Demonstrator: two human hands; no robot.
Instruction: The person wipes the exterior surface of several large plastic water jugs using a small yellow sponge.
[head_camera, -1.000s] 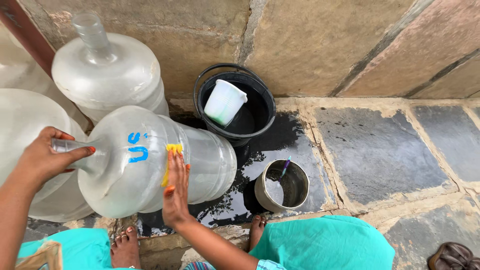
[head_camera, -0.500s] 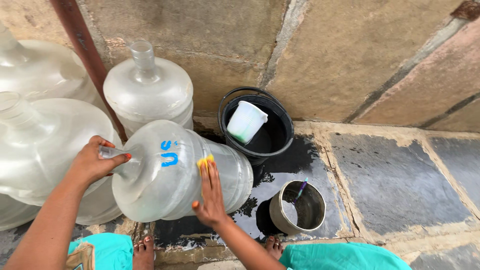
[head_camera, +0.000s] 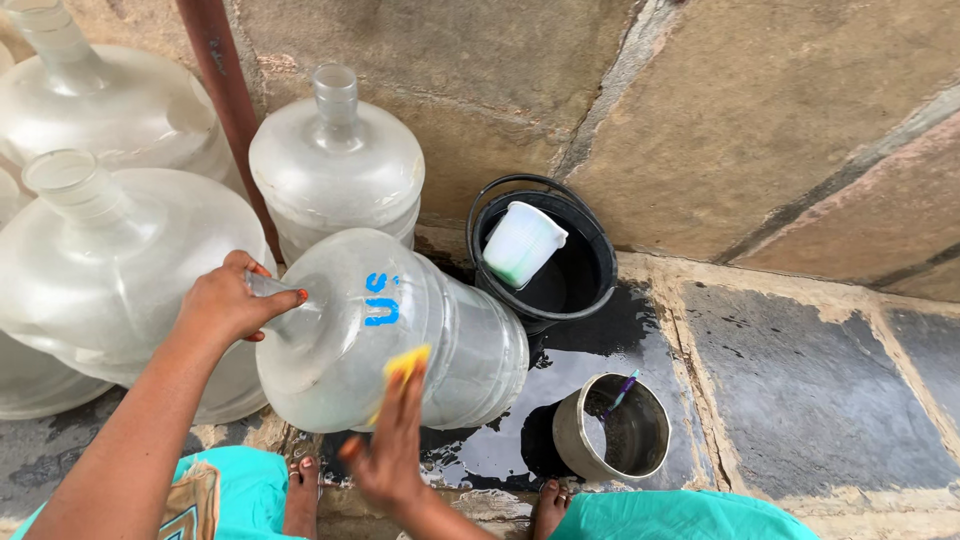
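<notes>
- While the person crouches at the frame's 6 o'clock edge, bare feet on the wet stone floor (head_camera: 800, 370), the right hand (head_camera: 385, 450) has its fingers stretched and presses a yellow sponge (head_camera: 405, 365) against the side of the tipped jug (head_camera: 400, 335).
- At 9 o'clock from that hand, the left hand (head_camera: 225, 300) is curled tight around the jug's neck, which points toward 9 o'clock.
- This clear jug lies on its side on the floor, its base toward 3 o'clock, a blue mark on its shoulder.
- At 4 o'clock from the jug, just beside it, stands a steel pot (head_camera: 615, 430) with a brush handle inside.
- At 1 o'clock from the jug sits a black bucket (head_camera: 590, 270), a white plastic mug (head_camera: 520, 243) tilted inside it.
- Three more clear jugs stand upright from 9 to 12 o'clock: one (head_camera: 110, 260) touching the tipped jug's left, one (head_camera: 335, 160) behind, one (head_camera: 100, 100) farthest.
- A rusty pipe (head_camera: 225, 90) runs up the stone wall (head_camera: 760, 110) between them.
</notes>
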